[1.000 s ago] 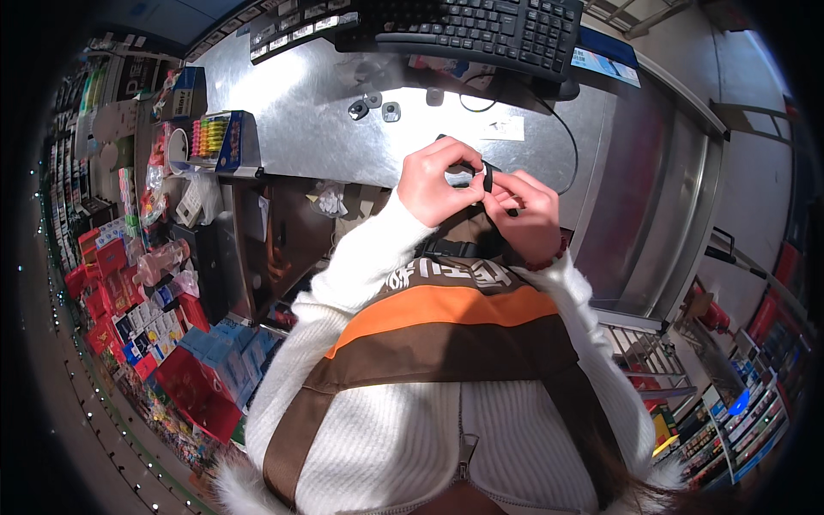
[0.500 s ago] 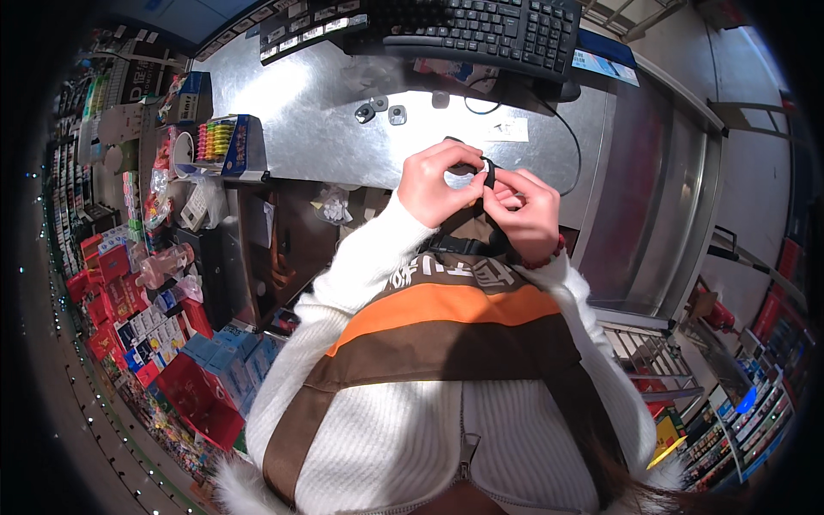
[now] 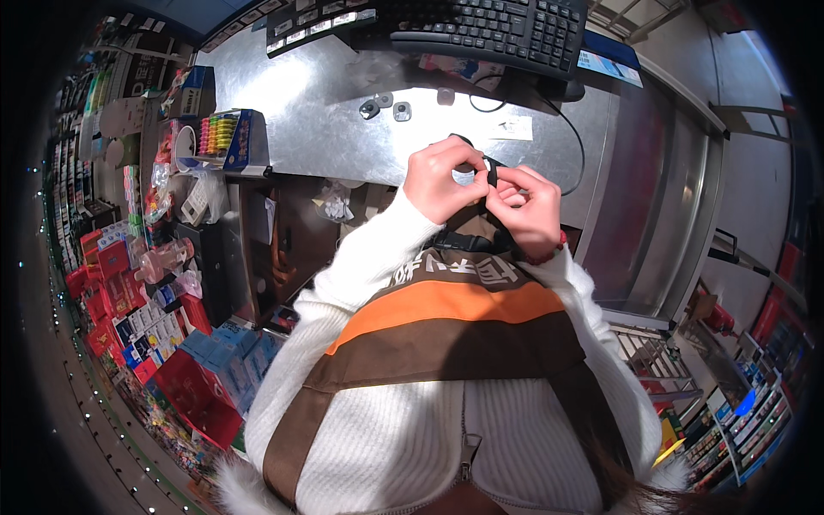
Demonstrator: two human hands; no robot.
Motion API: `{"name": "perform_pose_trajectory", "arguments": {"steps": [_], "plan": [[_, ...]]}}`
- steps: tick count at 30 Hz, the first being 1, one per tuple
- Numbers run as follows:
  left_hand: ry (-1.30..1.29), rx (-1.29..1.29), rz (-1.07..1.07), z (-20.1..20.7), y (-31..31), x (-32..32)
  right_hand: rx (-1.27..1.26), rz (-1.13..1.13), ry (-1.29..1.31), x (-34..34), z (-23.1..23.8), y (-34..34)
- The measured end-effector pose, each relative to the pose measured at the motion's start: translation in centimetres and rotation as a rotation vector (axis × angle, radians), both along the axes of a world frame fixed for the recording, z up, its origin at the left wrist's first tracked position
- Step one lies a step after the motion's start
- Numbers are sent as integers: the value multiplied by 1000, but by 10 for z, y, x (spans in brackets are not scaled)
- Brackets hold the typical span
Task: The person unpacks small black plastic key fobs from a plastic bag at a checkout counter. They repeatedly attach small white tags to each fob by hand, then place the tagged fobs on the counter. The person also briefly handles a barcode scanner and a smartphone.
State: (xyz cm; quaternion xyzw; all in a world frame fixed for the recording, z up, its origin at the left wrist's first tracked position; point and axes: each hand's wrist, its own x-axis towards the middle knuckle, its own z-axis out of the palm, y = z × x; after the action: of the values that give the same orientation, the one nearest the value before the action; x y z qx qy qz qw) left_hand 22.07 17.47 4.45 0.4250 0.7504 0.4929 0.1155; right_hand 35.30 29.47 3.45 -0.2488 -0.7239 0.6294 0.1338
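My left hand point(image 3: 439, 178) and my right hand point(image 3: 530, 210) meet over the near edge of the metal counter point(image 3: 318, 142). Thumbs and fingers of both are pinched on a small black piece point(image 3: 492, 174), whose exact kind I cannot make out. Beside it, framed by the left thumb and forefinger, a whitish round patch point(image 3: 463, 178) shows; the fingers cover the rest. Beyond the hands lie small dark square pieces with rounded corners, among them one dark piece point(image 3: 402, 112) and another point(image 3: 369, 109). A white paper slip point(image 3: 512, 128) lies just past the right hand.
A black keyboard point(image 3: 489, 26) and a mouse point(image 3: 569, 90) stand at the back, with a black cable point(image 3: 582, 150) looping down the right. On the left are a blue display box point(image 3: 246, 137) of colourful rolls and a calculator point(image 3: 196, 202). Below the counter, an opening holds crumpled paper point(image 3: 335, 206).
Both hands keep their pinch on the small black piece, with slight finger movement; more of the whitish patch shows. The whole view has shifted a little.
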Motion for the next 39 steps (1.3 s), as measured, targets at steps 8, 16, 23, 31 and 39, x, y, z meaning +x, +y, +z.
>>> {"name": "perform_pose_trajectory", "arguments": {"steps": [8,16,23,31,39], "plan": [[-255,-1,30,-7,2,-3,-33,-65,-4,0,-9,-2],[-309,-32,29,-14,-1,-8,35,-48,-13,-1,-8,-7],[-480,24,-7,-24,-3,-9,58,-76,-16,-5,-7,-8],[-441,-28,44,-24,-3,-6,38,-70,9,-3,-10,-10],[-645,69,58,-32,0,-3,42,-113,-27,-3,-10,-10]]}}
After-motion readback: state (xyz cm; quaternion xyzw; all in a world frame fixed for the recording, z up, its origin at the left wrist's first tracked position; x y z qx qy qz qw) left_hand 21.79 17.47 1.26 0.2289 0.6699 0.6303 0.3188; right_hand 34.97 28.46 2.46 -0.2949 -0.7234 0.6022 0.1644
